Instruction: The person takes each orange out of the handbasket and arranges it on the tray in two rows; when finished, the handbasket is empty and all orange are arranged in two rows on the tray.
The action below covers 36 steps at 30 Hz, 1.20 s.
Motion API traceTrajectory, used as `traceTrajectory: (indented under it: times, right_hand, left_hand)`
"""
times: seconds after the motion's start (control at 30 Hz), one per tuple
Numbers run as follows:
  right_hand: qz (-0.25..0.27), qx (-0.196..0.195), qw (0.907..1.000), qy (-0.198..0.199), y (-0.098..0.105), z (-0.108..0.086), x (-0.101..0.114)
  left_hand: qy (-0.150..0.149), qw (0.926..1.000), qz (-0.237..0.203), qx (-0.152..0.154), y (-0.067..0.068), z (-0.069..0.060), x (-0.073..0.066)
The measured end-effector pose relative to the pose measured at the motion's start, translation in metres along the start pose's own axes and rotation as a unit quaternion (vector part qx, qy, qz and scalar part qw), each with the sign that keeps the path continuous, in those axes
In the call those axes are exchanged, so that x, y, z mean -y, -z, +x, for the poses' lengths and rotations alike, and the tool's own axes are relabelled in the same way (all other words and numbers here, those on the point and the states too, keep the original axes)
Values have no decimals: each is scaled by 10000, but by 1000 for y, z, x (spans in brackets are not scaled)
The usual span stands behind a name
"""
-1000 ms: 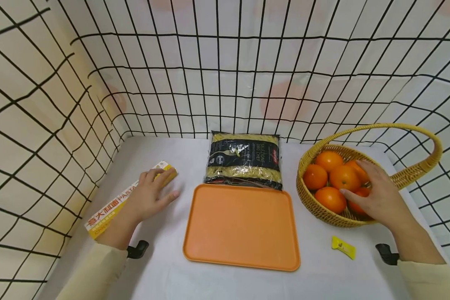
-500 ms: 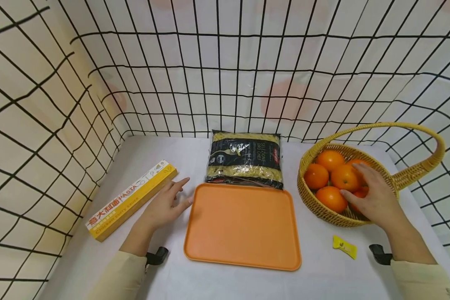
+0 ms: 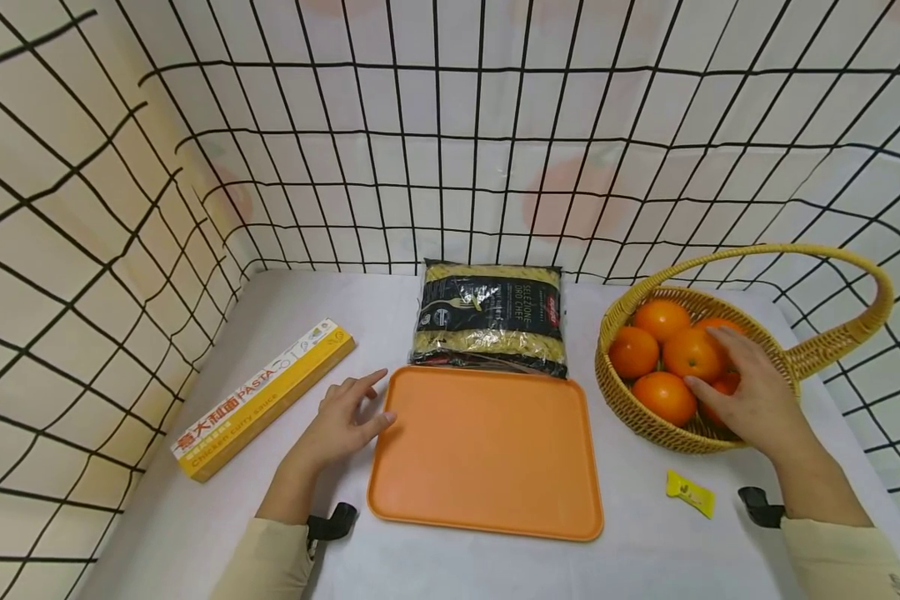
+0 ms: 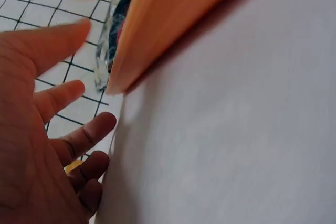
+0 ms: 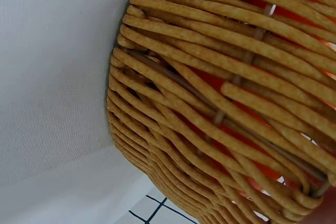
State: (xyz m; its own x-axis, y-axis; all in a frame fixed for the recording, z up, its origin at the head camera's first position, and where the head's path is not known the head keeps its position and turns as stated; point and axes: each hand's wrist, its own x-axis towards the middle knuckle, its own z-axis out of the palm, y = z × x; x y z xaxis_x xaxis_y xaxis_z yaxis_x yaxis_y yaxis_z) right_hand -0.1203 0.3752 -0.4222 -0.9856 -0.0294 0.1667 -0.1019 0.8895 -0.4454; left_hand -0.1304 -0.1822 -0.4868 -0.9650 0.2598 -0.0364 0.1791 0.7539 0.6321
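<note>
Flanking the tray (image 3: 487, 458): left hand (image 3: 343, 423) at its edge, right hand (image 3: 757, 402) over oranges (image 3: 693, 354)

Pale sleeves (image 3: 266, 560) enter at the near side. A small yellow packet (image 3: 691, 494) lies on white cloth (image 3: 540, 575) before the wicker basket (image 3: 630, 418). The tray lies flat in the middle; just beside its left edge, the left hand's fingers are loosely bent and released. Across the basket's near-right rim, the right hand lies over the oranges inside; whether it grasps one, I cannot tell. A pasta box (image 3: 266, 402) slants left of the left hand. Behind the tray lies a bag of pasta (image 3: 487, 321), then a black wire grid (image 3: 479, 167).
</note>
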Motion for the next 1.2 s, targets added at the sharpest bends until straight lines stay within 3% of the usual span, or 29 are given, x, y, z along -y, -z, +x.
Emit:
traceTrajectory:
  times: [0.2, 0.77, 1.2]
  right_hand:
    - [-92, 196, 9996, -156, -3, 3, 2]
    - [-235, 453, 9984, -239, -1, 6, -4]
    - [-276, 279, 9987, -320, -4, 9, -6]
  left_hand:
    - [-37, 9999, 31, -162, -8, -3, 5]
    - [-63, 10000, -67, -9, -6, -3, 10]
    - [-37, 9999, -55, 140, -2, 3, 11]
